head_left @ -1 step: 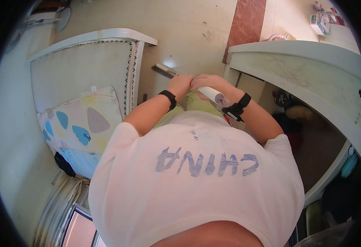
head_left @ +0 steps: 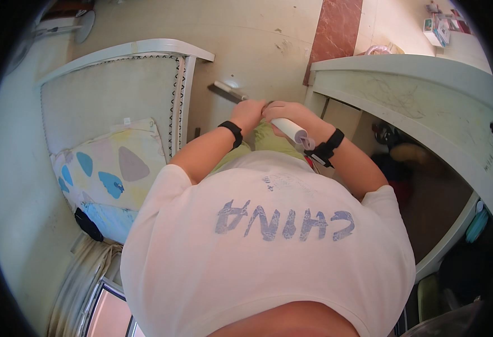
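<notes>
My left hand [head_left: 248,114] is closed around a slim tool [head_left: 228,91] with a white back and a dark lower edge, which looks like a brush. It points out to the upper left over the floor. Closed on a white roll [head_left: 287,130], my right hand [head_left: 293,114] sits against the left one, fingertips meeting. The roll tilts down toward my right wrist, and its near end shows a round pale-violet opening with a loose curl beside it. What lies between the fingertips is too small to make out. Each wrist wears a black band.
On my left stands a bed with a white frame [head_left: 191,101] and a patterned quilt [head_left: 117,163]. To the right is a white panelled frame [head_left: 404,84] with dark items beneath it. Tiled floor [head_left: 246,39] with a red-brown strip [head_left: 334,39] lies ahead.
My left hand has shifted very slightly to the right, and the slim tool has turned a little with it. The roll stays in my right hand.
</notes>
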Demonstrator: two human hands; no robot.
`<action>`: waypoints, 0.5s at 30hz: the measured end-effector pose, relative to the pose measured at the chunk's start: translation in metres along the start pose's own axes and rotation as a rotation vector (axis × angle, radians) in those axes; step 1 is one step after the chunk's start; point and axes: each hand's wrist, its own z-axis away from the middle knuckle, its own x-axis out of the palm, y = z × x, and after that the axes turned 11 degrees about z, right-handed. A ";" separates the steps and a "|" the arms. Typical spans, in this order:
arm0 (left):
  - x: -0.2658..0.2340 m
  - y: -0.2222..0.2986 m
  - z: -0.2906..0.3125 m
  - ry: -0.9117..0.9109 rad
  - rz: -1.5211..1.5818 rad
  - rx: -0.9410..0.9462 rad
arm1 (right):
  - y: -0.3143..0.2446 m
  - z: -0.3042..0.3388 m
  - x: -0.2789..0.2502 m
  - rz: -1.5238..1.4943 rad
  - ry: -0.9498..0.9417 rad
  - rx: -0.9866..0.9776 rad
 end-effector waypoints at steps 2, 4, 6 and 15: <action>0.005 0.005 -0.018 -0.030 0.048 0.028 | -0.007 0.011 -0.007 0.124 0.047 0.061; 0.010 0.012 -0.036 -0.051 0.071 0.072 | -0.013 0.021 -0.016 0.049 0.072 0.252; 0.017 0.021 -0.057 -0.060 0.078 0.127 | -0.017 0.029 -0.028 -0.112 0.079 0.449; 0.028 0.056 -0.146 -0.046 0.120 0.280 | 0.005 0.032 -0.063 0.407 0.145 0.424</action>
